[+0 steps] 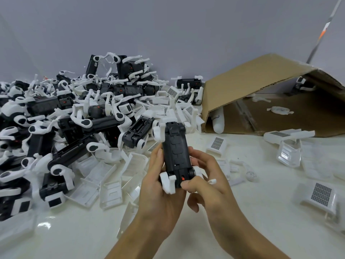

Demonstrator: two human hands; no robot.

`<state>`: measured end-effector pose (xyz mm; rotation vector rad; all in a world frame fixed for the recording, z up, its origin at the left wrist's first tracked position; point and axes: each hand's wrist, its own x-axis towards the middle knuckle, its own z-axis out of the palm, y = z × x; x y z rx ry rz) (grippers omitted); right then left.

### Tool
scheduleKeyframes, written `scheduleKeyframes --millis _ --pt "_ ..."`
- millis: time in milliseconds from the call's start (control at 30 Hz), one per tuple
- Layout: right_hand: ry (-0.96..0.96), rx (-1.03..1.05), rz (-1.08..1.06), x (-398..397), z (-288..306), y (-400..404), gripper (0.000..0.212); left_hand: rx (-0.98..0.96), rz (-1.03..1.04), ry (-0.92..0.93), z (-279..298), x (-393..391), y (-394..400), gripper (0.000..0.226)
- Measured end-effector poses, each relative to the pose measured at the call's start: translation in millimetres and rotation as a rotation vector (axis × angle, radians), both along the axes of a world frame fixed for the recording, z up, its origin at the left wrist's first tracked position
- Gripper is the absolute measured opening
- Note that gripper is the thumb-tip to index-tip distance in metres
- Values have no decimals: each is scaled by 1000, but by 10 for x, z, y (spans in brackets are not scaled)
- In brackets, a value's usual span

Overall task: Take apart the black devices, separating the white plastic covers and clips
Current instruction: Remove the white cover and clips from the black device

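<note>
Black plastic fills the centre of the frame: a black device (175, 152), held upright above a white table (261, 212). The left hand (158, 186) grips its side, the right hand (203, 176) pinches its lower end beside a white clip (168, 182). A pile of devices (65, 118) lies left, a cardboard box (261, 86) right.

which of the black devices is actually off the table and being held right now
The long black device at centre, gripped by the left hand and right hand, white clips at both ends. All the other black devices lie in the pile on the left.
</note>
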<state>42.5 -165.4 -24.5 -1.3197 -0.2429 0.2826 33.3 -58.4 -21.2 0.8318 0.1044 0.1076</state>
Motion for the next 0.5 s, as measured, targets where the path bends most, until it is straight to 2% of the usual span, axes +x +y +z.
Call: scheduleKeyframes --millis 300,433,500 --pt "42 34 -43 60 16 -18 45 -39 -1 -19 44 32 10 48" --pt "12 143 -135 114 50 -93 39 75 192 -97 67 65 38 46" --pt "-47 56 -167 91 90 -84 33 156 321 -111 66 70 41 40"
